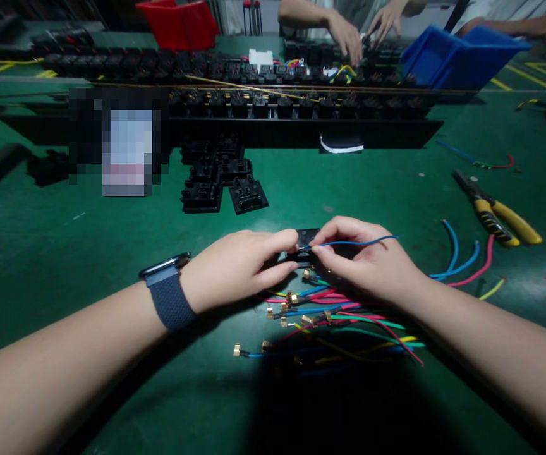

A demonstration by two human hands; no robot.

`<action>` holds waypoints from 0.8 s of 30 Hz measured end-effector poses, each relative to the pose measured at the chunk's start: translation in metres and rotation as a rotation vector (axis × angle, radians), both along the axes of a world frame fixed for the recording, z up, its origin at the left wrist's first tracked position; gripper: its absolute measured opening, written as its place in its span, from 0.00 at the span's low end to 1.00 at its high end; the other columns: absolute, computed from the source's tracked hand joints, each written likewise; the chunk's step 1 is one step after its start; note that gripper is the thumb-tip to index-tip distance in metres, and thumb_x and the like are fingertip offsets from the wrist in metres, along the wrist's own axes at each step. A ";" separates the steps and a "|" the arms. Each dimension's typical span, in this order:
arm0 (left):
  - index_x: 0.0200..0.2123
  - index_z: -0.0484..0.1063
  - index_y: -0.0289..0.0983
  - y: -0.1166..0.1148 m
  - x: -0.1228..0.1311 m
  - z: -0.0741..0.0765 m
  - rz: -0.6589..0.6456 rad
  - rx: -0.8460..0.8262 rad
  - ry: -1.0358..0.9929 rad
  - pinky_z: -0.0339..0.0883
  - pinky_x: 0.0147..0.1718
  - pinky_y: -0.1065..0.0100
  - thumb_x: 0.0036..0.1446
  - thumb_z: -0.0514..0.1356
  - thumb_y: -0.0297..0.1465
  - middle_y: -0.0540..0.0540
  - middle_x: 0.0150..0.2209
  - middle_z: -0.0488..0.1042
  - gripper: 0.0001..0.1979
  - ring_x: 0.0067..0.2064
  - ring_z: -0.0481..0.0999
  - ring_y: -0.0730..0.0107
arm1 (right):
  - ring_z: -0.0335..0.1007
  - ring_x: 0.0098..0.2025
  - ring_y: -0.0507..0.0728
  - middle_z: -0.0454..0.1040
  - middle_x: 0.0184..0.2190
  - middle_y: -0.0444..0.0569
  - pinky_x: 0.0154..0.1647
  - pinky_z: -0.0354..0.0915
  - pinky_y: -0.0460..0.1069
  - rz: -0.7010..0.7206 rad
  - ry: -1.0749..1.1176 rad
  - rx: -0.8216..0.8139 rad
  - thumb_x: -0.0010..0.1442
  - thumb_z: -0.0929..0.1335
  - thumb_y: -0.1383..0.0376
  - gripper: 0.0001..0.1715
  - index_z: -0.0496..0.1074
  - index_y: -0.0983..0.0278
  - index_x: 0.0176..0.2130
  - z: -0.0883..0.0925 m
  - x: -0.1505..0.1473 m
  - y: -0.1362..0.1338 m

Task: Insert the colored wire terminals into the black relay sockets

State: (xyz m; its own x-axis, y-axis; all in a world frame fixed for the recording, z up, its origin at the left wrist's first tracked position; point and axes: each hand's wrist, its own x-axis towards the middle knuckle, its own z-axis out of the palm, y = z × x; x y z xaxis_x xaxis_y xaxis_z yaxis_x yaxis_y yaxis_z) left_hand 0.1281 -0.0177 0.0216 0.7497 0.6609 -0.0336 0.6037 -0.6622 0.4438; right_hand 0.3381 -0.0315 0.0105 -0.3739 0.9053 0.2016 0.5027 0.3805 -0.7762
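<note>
My left hand [239,262], with a watch on its wrist, grips a small black socket module [308,235] at its left side. Thumb and forefinger of my right hand [363,256] pinch a blue wire [356,242] near its end, right at the module. Fingers partly hide where the wire meets the module. Under and in front of my hands lies a bunch of red, blue, green and yellow wires with brass crimp terminals [293,299]. Several similar black modules [201,196] lie together beyond my left hand.
Yellow-handled pliers [495,215] lie at the right. A long black rail [254,131] with rows of black sockets crosses the back of the green table [112,341]. Behind it are a red bin [178,25], a blue bin [462,60] and a co-worker's hands [346,38].
</note>
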 end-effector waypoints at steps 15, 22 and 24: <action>0.33 0.62 0.38 -0.001 0.000 0.001 -0.001 0.050 0.019 0.55 0.28 0.72 0.62 0.53 0.34 0.53 0.27 0.67 0.07 0.29 0.67 0.72 | 0.67 0.28 0.50 0.73 0.27 0.45 0.30 0.62 0.45 -0.007 -0.015 -0.010 0.55 0.67 0.67 0.03 0.71 0.65 0.30 0.000 -0.001 0.000; 0.36 0.66 0.38 -0.002 0.000 -0.010 -0.034 0.201 0.005 0.57 0.32 0.68 0.61 0.52 0.29 0.52 0.29 0.71 0.04 0.29 0.68 0.71 | 0.66 0.29 0.50 0.73 0.26 0.44 0.30 0.62 0.45 0.013 -0.023 0.008 0.56 0.67 0.68 0.02 0.70 0.64 0.31 0.000 0.000 0.000; 0.35 0.67 0.37 -0.001 -0.001 -0.014 -0.050 0.279 -0.035 0.56 0.31 0.68 0.60 0.53 0.29 0.51 0.28 0.71 0.04 0.28 0.67 0.71 | 0.66 0.29 0.50 0.72 0.27 0.44 0.31 0.61 0.45 0.022 -0.035 0.019 0.56 0.66 0.68 0.02 0.70 0.64 0.30 0.000 0.001 0.000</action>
State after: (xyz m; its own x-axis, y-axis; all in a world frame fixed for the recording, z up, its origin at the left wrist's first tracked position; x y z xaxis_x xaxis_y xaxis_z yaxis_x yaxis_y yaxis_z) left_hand 0.1272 -0.0188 0.0076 0.7788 0.6035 0.1710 0.5549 -0.7900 0.2608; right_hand 0.3388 -0.0316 0.0100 -0.4006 0.8930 0.2053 0.5205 0.4062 -0.7511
